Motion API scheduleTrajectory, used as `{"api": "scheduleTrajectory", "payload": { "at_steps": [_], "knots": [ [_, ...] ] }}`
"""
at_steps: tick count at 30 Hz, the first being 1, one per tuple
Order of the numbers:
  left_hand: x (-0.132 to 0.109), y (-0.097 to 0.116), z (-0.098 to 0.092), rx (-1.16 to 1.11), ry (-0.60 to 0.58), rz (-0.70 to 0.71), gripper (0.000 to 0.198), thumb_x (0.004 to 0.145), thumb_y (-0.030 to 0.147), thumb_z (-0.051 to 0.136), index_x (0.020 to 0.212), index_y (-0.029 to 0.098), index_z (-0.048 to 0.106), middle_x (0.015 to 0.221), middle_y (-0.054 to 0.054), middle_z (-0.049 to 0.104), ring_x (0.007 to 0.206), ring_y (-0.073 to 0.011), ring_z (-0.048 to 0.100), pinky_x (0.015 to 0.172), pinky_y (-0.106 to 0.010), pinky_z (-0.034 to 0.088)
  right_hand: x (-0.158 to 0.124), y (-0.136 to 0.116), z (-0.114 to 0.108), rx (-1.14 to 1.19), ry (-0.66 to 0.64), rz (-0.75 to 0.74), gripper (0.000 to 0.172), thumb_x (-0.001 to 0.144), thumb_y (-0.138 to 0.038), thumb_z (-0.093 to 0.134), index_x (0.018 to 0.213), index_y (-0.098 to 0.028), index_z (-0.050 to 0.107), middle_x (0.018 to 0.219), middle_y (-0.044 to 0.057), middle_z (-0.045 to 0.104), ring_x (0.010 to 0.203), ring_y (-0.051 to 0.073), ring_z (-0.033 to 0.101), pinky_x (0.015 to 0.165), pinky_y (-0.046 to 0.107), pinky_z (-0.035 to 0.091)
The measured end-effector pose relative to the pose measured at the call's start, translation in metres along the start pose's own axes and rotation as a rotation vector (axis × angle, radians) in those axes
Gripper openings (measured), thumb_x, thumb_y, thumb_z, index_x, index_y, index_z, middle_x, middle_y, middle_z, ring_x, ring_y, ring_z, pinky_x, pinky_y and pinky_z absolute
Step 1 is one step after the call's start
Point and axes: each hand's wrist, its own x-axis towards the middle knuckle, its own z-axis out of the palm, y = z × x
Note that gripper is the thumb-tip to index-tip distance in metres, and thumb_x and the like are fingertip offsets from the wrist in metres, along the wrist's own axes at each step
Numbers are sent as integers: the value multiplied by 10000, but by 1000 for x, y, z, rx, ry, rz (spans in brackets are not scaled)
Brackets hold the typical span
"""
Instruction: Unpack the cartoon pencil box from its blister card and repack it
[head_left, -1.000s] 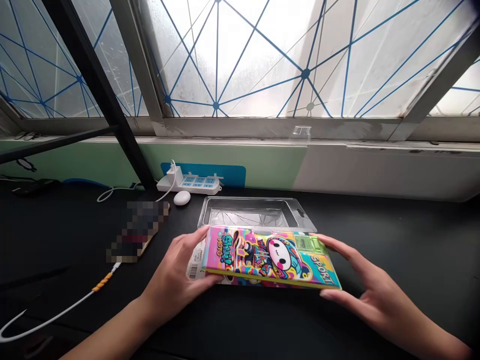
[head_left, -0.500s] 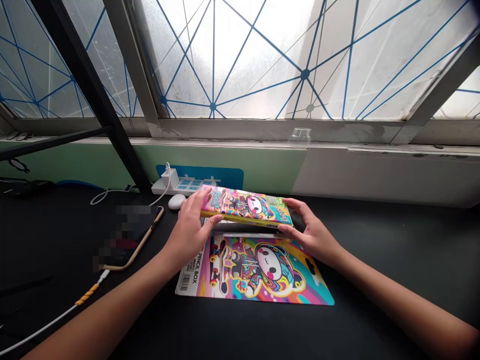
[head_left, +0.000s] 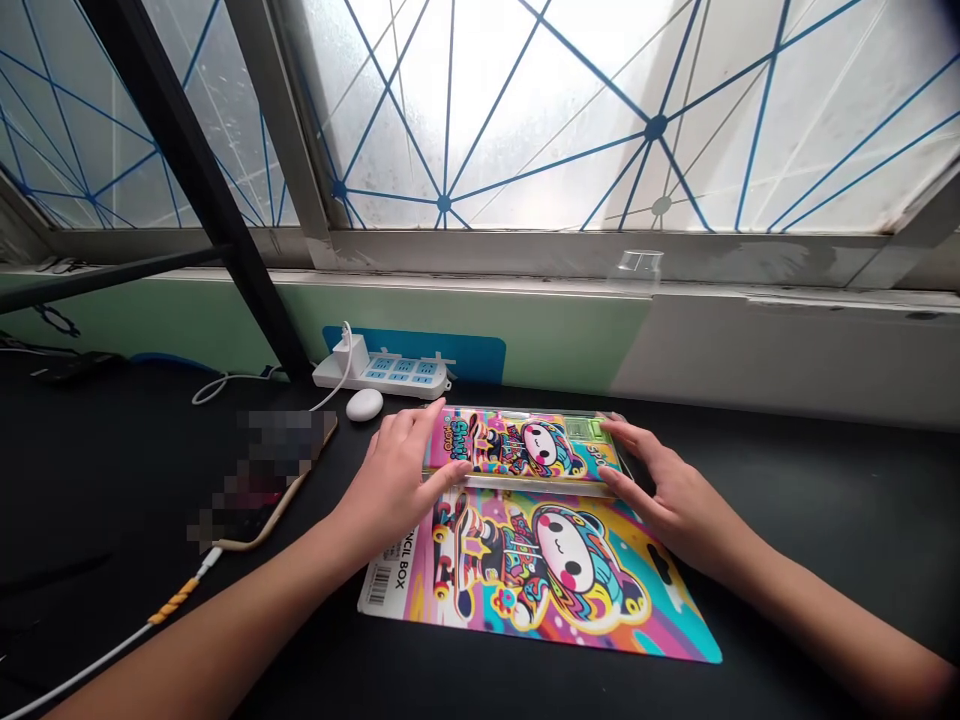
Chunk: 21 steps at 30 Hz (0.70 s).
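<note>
A colourful pencil box (head_left: pixel 517 442) with a cartoon character on its top lies level in front of me, its clear rim and pale front edge showing. My left hand (head_left: pixel 399 462) grips its left end, thumb on the front edge and fingers over the far side. At the right end, my right hand (head_left: pixel 664 485) holds it the same way, thumb in front and fingertips behind. Just nearer to me, a matching printed card (head_left: pixel 540 570) marked "PENCIL BOX", with a barcode, lies flat on the black desk. The box covers the card's far edge. The inside of the box is hidden.
Behind the box are a white power strip (head_left: pixel 397 376) with a plug and a round white object (head_left: pixel 364 405). To the left lies a partly blurred phone-like device (head_left: pixel 285 505) with a white cable (head_left: pixel 112 655). A black metal post (head_left: pixel 187 160) rises before the window.
The pencil box's printed top was raised and tilted above a pale part beneath; both hands have brought it down and nearer, so it lies level. The view has shifted slightly.
</note>
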Motion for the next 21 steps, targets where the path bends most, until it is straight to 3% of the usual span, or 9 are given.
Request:
{"api": "scheduleTrajectory", "payload": {
  "at_steps": [3, 6, 9, 11, 13, 15, 18, 21],
  "knots": [
    [2, -2, 1, 49, -37, -6, 670, 1012, 580, 510, 1559, 203, 431, 1522, -155, 500, 1412, -358, 408, 1156, -546, 392, 1, -1, 1, -115, 4, -106, 543, 1031, -565, 409, 1466, -249, 484, 1617, 144, 461, 1512, 345, 383, 1164, 608, 400],
    [3, -4, 1, 122, -53, 21, 645, 1036, 596, 439, 1508, 162, 509, 1554, -176, 479, 1442, -369, 381, 1173, -576, 379, 0, -7, -1, -239, 59, -227, 495, 1049, -516, 391, 1408, -216, 552, 1633, 191, 413, 1499, 383, 394, 1147, 695, 351],
    [2, -2, 2, 209, -59, 196, 650, 1025, 600, 476, 1503, 162, 520, 1606, -183, 434, 1480, -366, 357, 1204, -568, 352, -8, -22, -5, -295, 169, -398, 408, 1026, -456, 496, 1336, -213, 603, 1620, 215, 426, 1470, 400, 437, 1150, 711, 320],
    [2, 2, 4, 268, -80, 350, 704, 985, 625, 550, 1526, 179, 492, 1647, -185, 380, 1512, -368, 330, 1218, -558, 337, -17, -38, -7, -252, 164, -550, 367, 991, -392, 589, 1322, -238, 618, 1578, 191, 500, 1446, 371, 480, 1158, 642, 364],
    [3, 6, 7, 324, -97, 435, 706, 982, 595, 581, 1553, 203, 446, 1660, -182, 365, 1532, -361, 325, 1218, -563, 331, -27, -56, -6, -176, 35, -675, 388, 969, -352, 633, 1344, -255, 621, 1527, 153, 572, 1421, 331, 520, 1143, 551, 432],
    [4, 6, 11, 376, -102, 449, 617, 1025, 490, 563, 1560, 216, 425, 1642, -177, 403, 1525, -349, 358, 1205, -572, 344, -36, -74, -4, -115, -179, -698, 448, 977, -394, 626, 1398, -242, 604, 1528, 137, 575, 1428, 315, 515, 1134, 507, 467],
    [8, 2, 14, 445, -118, 443, 525, 1059, 320, 514, 1565, 217, 420, 1625, -174, 435, 1501, -353, 409, 1186, -572, 369, -43, -92, -2, -68, -456, -565, 733, 961, -595, 594, 1550, -178, 470, 1625, 173, 420, 1507, 369, 381, 1164, 574, 430],
    [11, -5, 13, 480, -127, 438, 503, 1070, 254, 457, 1571, 226, 424, 1631, -174, 424, 1497, -368, 414, 1172, -567, 388, -43, -96, -7, -28, -567, -439, 942, 886, -732, 600, 1616, -185, 367, 1674, 185, 293, 1537, 433, 267, 1185, 670, 341]
  ]
}}
